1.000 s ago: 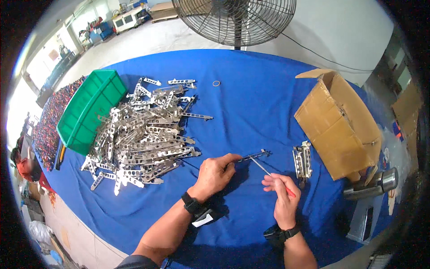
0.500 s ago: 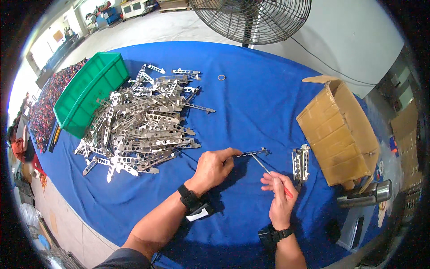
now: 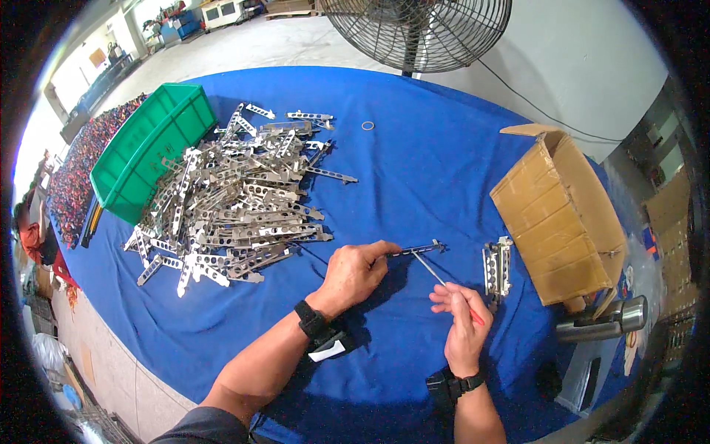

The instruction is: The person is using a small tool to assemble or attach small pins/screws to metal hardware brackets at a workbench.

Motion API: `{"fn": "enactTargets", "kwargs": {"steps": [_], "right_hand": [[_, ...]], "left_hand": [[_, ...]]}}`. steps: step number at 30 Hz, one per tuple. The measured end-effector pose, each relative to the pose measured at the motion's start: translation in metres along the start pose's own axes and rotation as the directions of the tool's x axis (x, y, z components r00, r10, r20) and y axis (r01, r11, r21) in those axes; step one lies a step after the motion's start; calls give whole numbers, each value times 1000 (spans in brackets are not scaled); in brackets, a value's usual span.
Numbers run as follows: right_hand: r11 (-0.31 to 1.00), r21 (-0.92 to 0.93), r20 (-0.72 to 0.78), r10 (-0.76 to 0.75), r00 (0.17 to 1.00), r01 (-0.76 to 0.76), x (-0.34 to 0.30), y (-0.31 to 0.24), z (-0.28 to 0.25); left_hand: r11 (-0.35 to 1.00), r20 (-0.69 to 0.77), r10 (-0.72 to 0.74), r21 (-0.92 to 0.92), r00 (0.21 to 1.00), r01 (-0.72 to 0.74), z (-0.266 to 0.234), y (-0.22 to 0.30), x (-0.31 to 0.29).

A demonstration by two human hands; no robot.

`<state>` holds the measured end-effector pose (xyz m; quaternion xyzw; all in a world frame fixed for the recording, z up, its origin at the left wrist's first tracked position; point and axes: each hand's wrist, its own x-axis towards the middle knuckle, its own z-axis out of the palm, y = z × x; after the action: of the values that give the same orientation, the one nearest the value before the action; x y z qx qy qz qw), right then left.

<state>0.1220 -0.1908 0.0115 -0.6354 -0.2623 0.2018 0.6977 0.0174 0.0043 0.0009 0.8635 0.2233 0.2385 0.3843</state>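
Pointing rightward: a slim metal strip (image 3: 423,249), pierced along its length, is sticking out from the fingers of the left hand (image 3: 352,276), in the space between both hands.
Left grip: thumb and forefinger are closing narrowly on the strip's left end, the other fingers curling in beneath.
Right grip: the right hand (image 3: 464,318) is holding a thin rod-like tool (image 3: 430,268) by its red handle, the fingers bunching around it.
Tool tip: it is meeting the strip or stopping just beside it; I cannot tell which.
Wrists: a black band (image 3: 311,320) is circling the left one, and a second black band (image 3: 466,383) the right.
Small stack: a few similar strips (image 3: 497,268) are lying side by side, just beyond the right hand.
Large heap: many such strips (image 3: 240,203) are sprawling across the left of the blue-covered desk (image 3: 414,185), a green bin (image 3: 151,152) sitting against them.
Right side: an open cardboard box (image 3: 555,214) is leaning near a steel flask (image 3: 603,320).
Far edge: a small ring (image 3: 367,126) is lying on the cloth, and a wire-caged fan (image 3: 414,29) is standing beyond.
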Motion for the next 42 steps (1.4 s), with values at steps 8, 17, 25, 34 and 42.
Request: {"fn": "enactTargets", "kwargs": {"steps": [8, 17, 25, 34, 42], "right_hand": [[1000, 11, -31, -5, 1000, 5, 1, 0, 3], [1000, -13, -34, 9, 999, -10, 2, 0, 3], [998, 54, -12, 24, 1000, -23, 1, 0, 5], [999, 53, 34, -1, 999, -1, 1, 2, -3], [1000, 23, 47, -14, 999, 12, 0, 3, -2]], "left_hand": [[1000, -18, 28, -3, 999, -28, 2, -4, 0], [998, 17, -27, 50, 1000, 26, -2, 2, 1], [1000, -4, -14, -27, 1000, 14, -1, 0, 0], [1000, 4, -26, -4, 1000, 26, 1, 1, 1], [999, 22, -51, -17, 998, 51, -3, 0, 0]]}}
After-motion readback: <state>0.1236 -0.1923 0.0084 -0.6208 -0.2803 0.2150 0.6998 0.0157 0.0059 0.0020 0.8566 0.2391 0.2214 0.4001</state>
